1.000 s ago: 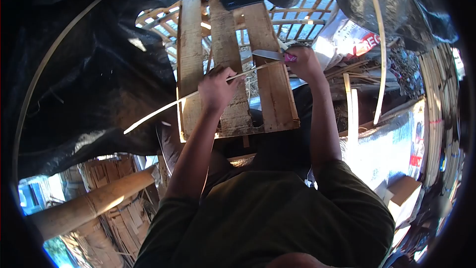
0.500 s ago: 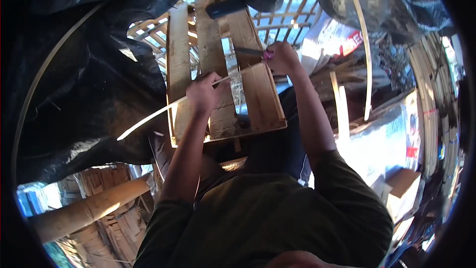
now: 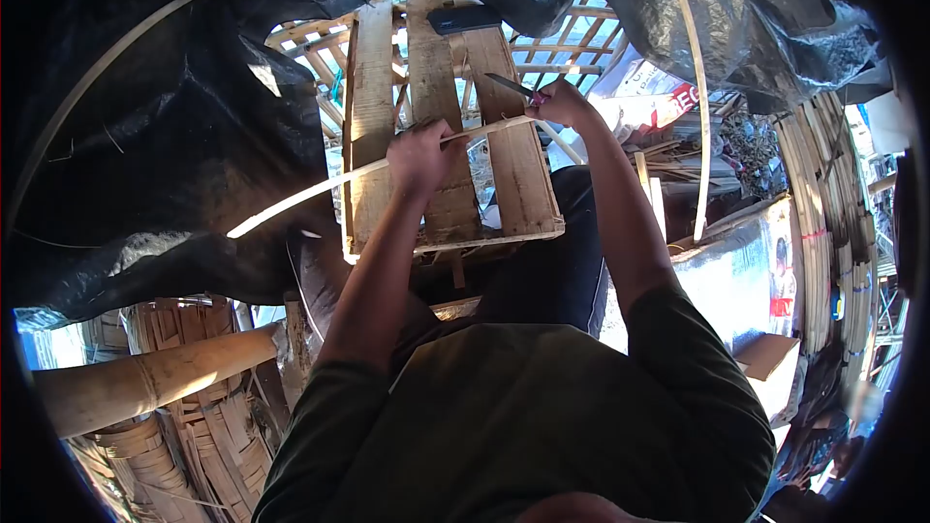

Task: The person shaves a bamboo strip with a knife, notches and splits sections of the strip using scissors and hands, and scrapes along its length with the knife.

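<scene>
My left hand (image 3: 418, 160) is closed around a thin pale bamboo strip (image 3: 308, 198), whose long end sticks out to the left. The strip's other end runs right, across a slatted wooden table (image 3: 434, 87), to just below my right hand (image 3: 562, 104). In that hand I grip a knife (image 3: 508, 84); its dark blade points up and left over the table's right slats, and something pink shows at the handle. Whether the right fingers also touch the strip, I cannot tell. A dark flat object (image 3: 464, 19) lies at the table's far end.
Black plastic sheeting (image 3: 184, 126) hangs at the left and overhead. A thick bamboo pole (image 3: 165, 378) lies at lower left near woven bamboo (image 3: 145, 465). Bundled strips (image 3: 812, 223) stand at the right, beside a shiny silver surface (image 3: 722, 276). A printed sack (image 3: 644, 92) sits beyond my right hand.
The knife blade has turned from nearly level to slanting up and left. My left hand and the strip sit slightly farther right and higher in view, and the camera view has shifted a little.
</scene>
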`<state>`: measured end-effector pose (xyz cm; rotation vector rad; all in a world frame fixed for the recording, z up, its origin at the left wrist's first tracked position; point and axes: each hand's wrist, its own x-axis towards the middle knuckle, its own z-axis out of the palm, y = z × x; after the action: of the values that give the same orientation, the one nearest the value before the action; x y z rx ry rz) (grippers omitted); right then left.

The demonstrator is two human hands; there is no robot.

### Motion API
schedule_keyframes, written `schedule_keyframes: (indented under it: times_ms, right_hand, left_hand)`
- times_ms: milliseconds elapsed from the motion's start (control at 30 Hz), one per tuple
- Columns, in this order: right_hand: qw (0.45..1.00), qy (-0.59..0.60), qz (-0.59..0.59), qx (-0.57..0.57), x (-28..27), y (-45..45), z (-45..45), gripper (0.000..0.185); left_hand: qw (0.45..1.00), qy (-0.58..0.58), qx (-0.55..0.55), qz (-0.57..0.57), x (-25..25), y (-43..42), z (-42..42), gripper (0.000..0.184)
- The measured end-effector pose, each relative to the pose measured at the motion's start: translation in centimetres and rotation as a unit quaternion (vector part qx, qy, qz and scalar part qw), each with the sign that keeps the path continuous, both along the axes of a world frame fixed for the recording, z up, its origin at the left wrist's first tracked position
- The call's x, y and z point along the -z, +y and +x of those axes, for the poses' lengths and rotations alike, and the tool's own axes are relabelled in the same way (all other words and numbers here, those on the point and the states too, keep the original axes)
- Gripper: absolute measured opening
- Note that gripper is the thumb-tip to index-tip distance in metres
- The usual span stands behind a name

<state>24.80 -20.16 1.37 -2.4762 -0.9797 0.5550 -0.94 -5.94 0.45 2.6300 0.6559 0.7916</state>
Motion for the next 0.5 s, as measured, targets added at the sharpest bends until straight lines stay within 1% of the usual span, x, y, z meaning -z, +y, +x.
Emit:
schedule_keyframes:
  times_ms: [33, 133, 167, 233, 267, 300, 400, 467, 500]
  right_hand:
    - [1.000, -0.004, 0.003, 0.002, 0.4, -0.2, -0.1, 0.046]
    - [0.995, -0.095, -0.012, -0.011, 0.8, -0.4, -0.5, 0.046]
    - [0.992, -0.127, 0.018, -0.001, 0.9, -0.5, -0.9, 0.040]
    - [0.991, -0.123, 0.044, 0.018, 1.2, -0.6, -1.4, 0.040]
    - [0.990, -0.130, 0.043, 0.029, 0.9, -0.7, -2.1, 0.041]
    - [0.988, -0.152, 0.007, 0.040, 0.6, -0.5, -2.7, 0.042]
    - [0.984, -0.165, 0.006, 0.074, 0.2, -0.2, -3.7, 0.043]
    - [0.981, -0.146, 0.009, 0.127, 0.5, -0.4, -4.5, 0.042]
    - [0.980, -0.149, 0.014, 0.131, 0.4, -0.2, -4.7, 0.042]
  left_hand:
    - [1.000, -0.004, 0.002, 0.003, -0.1, 0.0, -0.1, 0.032]
    - [1.000, 0.001, -0.012, 0.010, 0.3, -0.1, -0.3, 0.034]
    - [1.000, -0.009, -0.011, 0.018, 0.1, 0.0, -0.2, 0.034]
    - [0.998, 0.039, -0.015, -0.056, -0.4, -0.3, -0.5, 0.034]
    - [0.996, 0.056, -0.026, -0.067, -0.4, -0.4, -0.5, 0.034]
    - [0.997, 0.052, -0.021, -0.062, -0.4, -0.5, -0.4, 0.034]
    - [1.000, -0.011, 0.003, -0.026, 0.2, 0.0, -0.5, 0.034]
    - [1.000, -0.002, 0.007, -0.026, 0.9, -0.1, -0.7, 0.034]
    - [1.000, 0.005, 0.006, -0.024, 0.8, 0.1, -0.5, 0.034]
